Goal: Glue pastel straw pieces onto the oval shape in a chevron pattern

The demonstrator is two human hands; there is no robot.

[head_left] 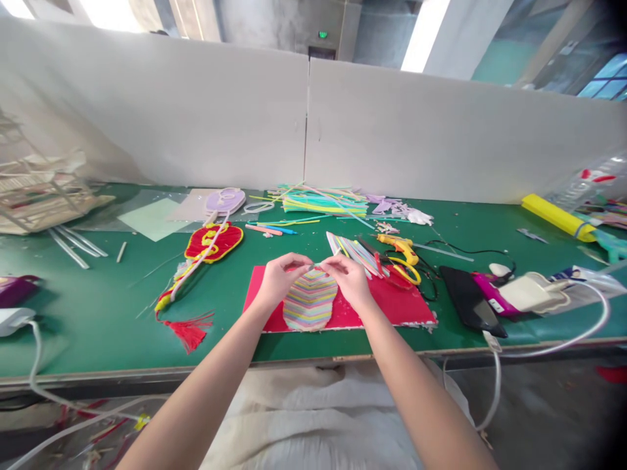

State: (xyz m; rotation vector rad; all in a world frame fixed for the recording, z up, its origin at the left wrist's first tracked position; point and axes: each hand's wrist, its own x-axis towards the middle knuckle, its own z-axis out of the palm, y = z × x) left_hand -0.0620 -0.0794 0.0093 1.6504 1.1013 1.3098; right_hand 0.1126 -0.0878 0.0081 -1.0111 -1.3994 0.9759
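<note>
Over the red board (pixel 392 305), where the chevron-striped panel (pixel 310 301) lies, I have the left hand (pixel 281 279) and right hand (pixel 350 277) pinched closed on what seems a pale strip (pixel 317 265), apparently adding a row, which next calls for careful alignment.

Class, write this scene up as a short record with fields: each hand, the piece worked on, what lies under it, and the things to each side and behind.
Left hand: fingertips pinched at the striped piece's top edge
Right hand: fingertips pinched there too, close beside the left
Piece: striped piece, zigzag pastel bands
Under it: red board
Left side: red fan-shaped ornament, red tassel
Right side: yellow-handled scissors, black phone
Behind: coloured strips
</note>
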